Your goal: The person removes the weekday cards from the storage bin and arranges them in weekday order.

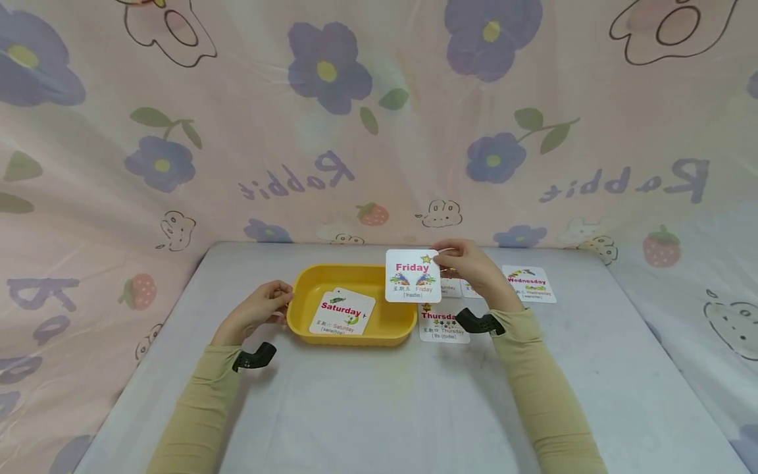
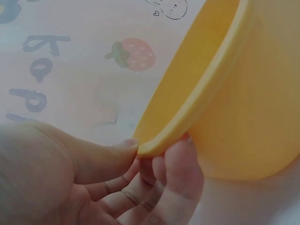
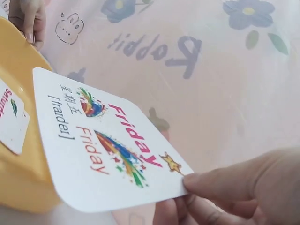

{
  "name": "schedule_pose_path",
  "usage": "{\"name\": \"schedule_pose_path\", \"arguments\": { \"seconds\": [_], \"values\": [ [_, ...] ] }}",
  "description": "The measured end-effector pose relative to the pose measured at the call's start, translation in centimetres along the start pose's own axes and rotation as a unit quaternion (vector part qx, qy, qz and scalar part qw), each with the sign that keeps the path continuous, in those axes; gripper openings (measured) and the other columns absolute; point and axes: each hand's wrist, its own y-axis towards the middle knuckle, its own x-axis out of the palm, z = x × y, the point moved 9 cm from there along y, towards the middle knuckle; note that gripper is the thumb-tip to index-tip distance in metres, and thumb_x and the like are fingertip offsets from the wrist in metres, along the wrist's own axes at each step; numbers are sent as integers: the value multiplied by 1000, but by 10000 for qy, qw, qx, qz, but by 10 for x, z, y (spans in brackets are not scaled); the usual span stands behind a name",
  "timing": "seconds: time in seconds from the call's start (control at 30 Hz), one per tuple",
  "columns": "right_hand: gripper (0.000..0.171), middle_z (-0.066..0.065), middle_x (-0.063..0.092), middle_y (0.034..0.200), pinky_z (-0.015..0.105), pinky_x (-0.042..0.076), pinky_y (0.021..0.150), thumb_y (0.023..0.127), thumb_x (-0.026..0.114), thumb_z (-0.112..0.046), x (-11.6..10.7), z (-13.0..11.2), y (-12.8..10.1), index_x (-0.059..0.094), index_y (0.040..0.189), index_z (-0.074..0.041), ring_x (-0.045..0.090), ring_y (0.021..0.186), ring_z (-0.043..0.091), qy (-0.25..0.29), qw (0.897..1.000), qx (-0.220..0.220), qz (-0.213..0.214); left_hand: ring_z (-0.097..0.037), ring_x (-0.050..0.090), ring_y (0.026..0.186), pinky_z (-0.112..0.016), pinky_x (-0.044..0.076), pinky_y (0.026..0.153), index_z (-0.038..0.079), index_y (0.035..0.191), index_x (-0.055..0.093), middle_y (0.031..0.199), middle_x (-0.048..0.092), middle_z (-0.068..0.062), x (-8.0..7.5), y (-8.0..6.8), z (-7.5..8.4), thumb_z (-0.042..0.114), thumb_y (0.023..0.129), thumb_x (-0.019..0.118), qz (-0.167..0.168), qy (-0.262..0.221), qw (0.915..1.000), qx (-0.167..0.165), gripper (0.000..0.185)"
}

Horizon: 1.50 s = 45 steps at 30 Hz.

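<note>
The right hand (image 1: 474,270) is raised a little above the table (image 1: 379,408), with the forearm coming up from the lower right and the wrist bent inward. Its thumb and fingers (image 3: 220,180) pinch the upper right corner of the Friday card (image 1: 413,276), so the card hangs to the left of the fingertips, upright and facing the person. The card's left part is over the right rim of the yellow tray (image 1: 355,332), apart from it.

The left hand (image 1: 257,308) lies at the left end of the tray, the forearm stretched forward along the table. In the left wrist view the thumb (image 2: 101,157) is on top of the rim and the other fingers curl under it, so this hand grips the tray's edge.

Inside the tray, to the right of the left fingers, lies the Saturday card (image 1: 342,313), flat and slightly turned.

Below the right hand the Thursday card (image 1: 443,326) rests on the table just beside the tray. The Wednesday card (image 1: 529,284) lies to the right of the right wrist. Other cards behind the hand are mostly hidden.
</note>
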Motion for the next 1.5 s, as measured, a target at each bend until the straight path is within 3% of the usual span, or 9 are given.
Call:
{"name": "schedule_pose_path", "arguments": {
  "seconds": [0.17,0.4,0.57,0.67,0.87,1.2,1.5],
  "values": [
    [37,19,61,111,34,53,81,97,57,-10,-25,24,-9,48,130,3,61,88,20,70,9997,155,188,-20,57,72,-30,55,63,-7,118,43,90,56,-12,0,-1,1,11,103,42,14,46,10000,-3,24],
    [40,23,57,121,47,47,93,98,55,-12,-56,47,-23,46,134,4,60,97,22,-101,9988,341,345,-20,57,73,-31,56,64,-7,119,42,90,56,-12,-1,1,-1,11,103,43,62,5,10000,-53,24],
    [42,24,58,119,39,51,86,98,54,-11,-73,64,-34,44,134,7,60,94,20,-363,9975,447,411,-20,57,74,-32,56,65,-6,119,43,91,56,-12,1,1,-2,13,103,43,55,2,10000,-70,25],
    [43,20,61,116,35,52,83,97,56,-12,-80,80,-38,45,134,8,61,92,16,-457,9959,643,438,-20,57,73,-32,56,65,-6,119,43,91,56,-13,2,1,-2,13,103,43,59,-4,9999,-87,25],
    [45,15,61,112,37,52,84,97,56,-14,-90,110,-48,44,135,7,59,89,14,-596,9913,1051,522,-20,57,73,-34,56,66,-6,118,42,91,56,-12,3,1,-2,12,103,43,67,-46,9999,-87,23],
    [43,13,65,104,31,53,71,97,56,-11,-103,132,-63,45,131,12,59,82,12,-758,9892,1126,562,-20,57,72,-33,56,65,-6,119,42,90,56,-12,2,0,-3,14,103,44,89,3,9999,-48,26],
    [41,14,66,101,29,55,68,96,56,-8,-116,146,-73,45,129,15,61,80,13,-844,9853,1300,714,-20,56,72,-31,55,64,-6,120,42,91,55,-12,2,0,-1,14,103,43,54,19,10000,-37,26]
  ]
}}
